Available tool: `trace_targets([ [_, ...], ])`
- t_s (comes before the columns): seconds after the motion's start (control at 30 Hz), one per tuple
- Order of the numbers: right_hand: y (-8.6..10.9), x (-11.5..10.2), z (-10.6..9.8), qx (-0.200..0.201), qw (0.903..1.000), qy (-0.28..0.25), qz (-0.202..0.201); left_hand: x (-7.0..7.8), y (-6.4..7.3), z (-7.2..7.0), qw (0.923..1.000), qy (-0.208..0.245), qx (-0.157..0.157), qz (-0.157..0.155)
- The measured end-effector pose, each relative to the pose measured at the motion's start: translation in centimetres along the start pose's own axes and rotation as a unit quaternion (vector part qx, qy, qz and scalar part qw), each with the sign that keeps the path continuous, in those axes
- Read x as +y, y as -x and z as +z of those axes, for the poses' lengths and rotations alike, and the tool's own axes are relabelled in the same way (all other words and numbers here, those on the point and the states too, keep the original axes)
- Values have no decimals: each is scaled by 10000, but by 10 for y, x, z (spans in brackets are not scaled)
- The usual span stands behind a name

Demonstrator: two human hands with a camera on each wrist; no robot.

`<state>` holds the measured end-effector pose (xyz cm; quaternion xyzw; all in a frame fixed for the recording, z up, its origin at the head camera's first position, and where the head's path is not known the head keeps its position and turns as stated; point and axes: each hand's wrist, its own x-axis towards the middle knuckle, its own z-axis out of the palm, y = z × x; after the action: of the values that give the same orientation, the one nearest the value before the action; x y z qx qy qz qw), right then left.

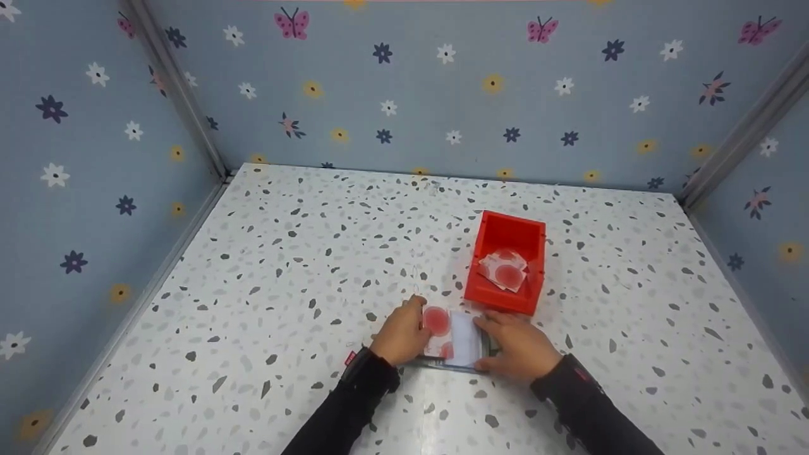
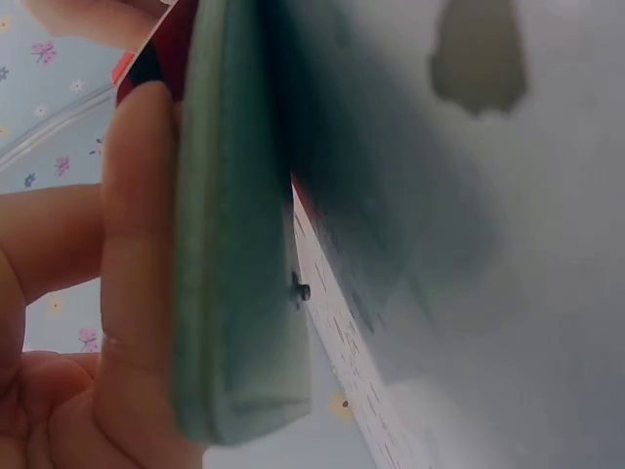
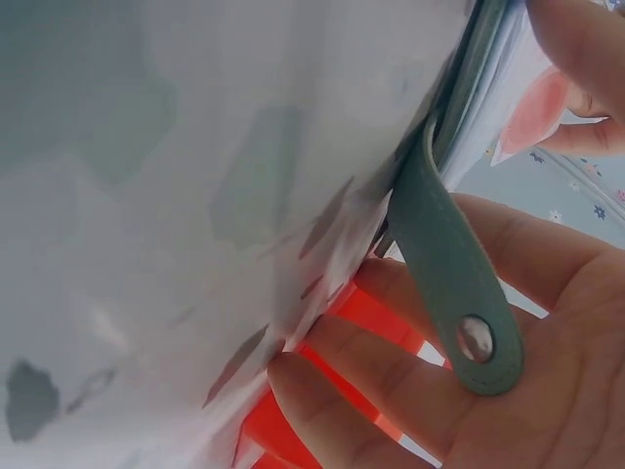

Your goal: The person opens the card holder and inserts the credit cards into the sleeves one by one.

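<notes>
Left to right on the table (image 1: 284,272): the left hand (image 1: 399,330), grasping the 9 o'clock end of the green wallet (image 2: 239,244); then a red-spotted card (image 1: 437,323) and, beside it, a white sheet (image 1: 466,339), both upon the wallet; then the right hand (image 1: 521,344), its fingers straight and merely touching, at the 3 o'clock end. The wallet, long axis roughly 9 to 3 o'clock, thus lies at 3 o'clock from the left hand and at 9 from the right; neither is clearly nearer. The red bin (image 1: 504,301) (holding more cards (image 1: 505,270)) stands at about 1 o'clock from the wallet, closer to the right hand. The left wrist view alone shows a small dark stud (image 2: 301,291) and a gap between cover and table; the right wrist view alone shows a strap (image 3: 454,278) with a silver snap (image 3: 476,339) lying across the palm.
</notes>
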<state>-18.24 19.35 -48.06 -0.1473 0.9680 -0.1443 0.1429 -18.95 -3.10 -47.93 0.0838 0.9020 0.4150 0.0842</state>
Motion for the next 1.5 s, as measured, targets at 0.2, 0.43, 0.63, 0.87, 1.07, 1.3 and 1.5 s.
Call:
trace_targets([
  [0.2, 0, 1, 0, 98, 9999, 54, -80, 0, -2, 4, 9998, -83, -116, 169],
  [0.43, -1, 0, -1, 17, 10000, -21, 0, 4, -6, 8, 9980, -371, -122, 493],
  [0.63, 0, 2, -1, 8, 10000, -68, 4, 8, -6, 12, 9968, -508, -80, 604],
  [0.87, 0, 2, -1, 12, 9999, -117, 14, 12, -7, 17, 9963, -607, -155, 589],
  [1.07, -1, 2, 0, 133, 9998, 40, -152, 16, -5, 21, 9956, -674, -123, 634],
  [1.3, -1, 1, -1, 155, 9997, 66, -177, 20, -1, 23, 9895, -1125, -54, 908],
  [1.5, -1, 0, -1, 146, 9997, 37, -194, 20, 0, 24, 9863, -1312, -64, 995],
])
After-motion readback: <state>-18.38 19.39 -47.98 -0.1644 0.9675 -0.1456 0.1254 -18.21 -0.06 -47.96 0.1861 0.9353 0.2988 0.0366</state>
